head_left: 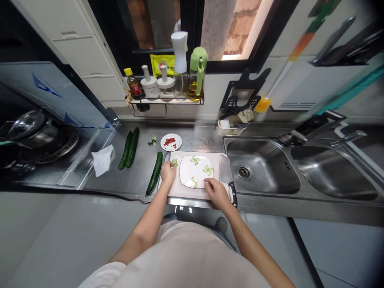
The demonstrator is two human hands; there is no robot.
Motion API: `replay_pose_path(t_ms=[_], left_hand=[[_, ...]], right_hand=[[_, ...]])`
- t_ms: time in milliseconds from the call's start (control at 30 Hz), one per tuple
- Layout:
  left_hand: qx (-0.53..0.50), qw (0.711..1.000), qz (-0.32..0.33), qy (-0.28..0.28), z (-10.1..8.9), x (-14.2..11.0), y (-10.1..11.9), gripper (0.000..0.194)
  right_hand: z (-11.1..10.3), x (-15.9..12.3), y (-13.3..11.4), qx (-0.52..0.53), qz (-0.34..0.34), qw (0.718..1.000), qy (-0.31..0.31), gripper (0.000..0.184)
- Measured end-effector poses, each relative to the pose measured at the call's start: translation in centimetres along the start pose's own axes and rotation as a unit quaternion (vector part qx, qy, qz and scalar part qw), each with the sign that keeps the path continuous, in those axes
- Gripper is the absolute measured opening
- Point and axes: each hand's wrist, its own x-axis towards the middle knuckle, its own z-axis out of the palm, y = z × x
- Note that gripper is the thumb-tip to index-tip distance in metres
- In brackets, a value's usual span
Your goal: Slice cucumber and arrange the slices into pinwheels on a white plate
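A white square plate [192, 172] with small fans of cucumber slices lies on a pale cutting board [186, 193] at the counter's front edge. My left hand [167, 171] rests on the board's left side, fingers curled at a few cucumber slices [175, 162]. My right hand [216, 191] sits at the plate's lower right corner, fingers bent and touching its rim or a slice there. A whole cucumber [155, 173] lies just left of the board. A cleaver [225, 173] lies on the board's right edge, beside my right hand.
Two more cucumbers [129, 149] and a crumpled tissue [103, 159] lie to the left. A small dish of red bits [171, 141] sits behind the board. A double sink [261, 170] is to the right, a stove with a pan [30, 136] to the left, a condiment shelf [166, 90] on the wall.
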Motion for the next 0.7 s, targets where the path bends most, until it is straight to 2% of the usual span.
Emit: replay_pose_path(t_ms=[100, 200, 400, 533, 700], left_hand=[[-0.076, 0.997, 0.002, 0.011, -0.1, 0.1, 0.0, 0.008], [-0.194, 0.981, -0.002, 0.007, -0.1, 0.2, 0.1, 0.007], [-0.433, 0.898, -0.044, -0.065, -1.2, -0.5, 1.5, 0.025], [-0.478, 0.87, -0.054, -0.11, -2.9, -1.5, 3.1, 0.031], [-0.496, 0.854, -0.012, -0.157, -4.5, -3.1, 5.3, 0.032]], right_hand=[[0.2, 0.0, 0.0, 0.006, -0.008, 1.0, 0.001, 0.029], [0.3, 0.1, 0.0, 0.01, -0.011, 1.0, 0.003, 0.028], [0.2, 0.5, -0.2, 0.02, -0.018, 1.0, 0.015, 0.026], [-0.1, 1.3, -1.0, 0.04, -0.027, 0.998, 0.031, 0.024], [-1.1, 3.2, -2.9, 0.071, -0.056, 0.994, 0.065, 0.022]])
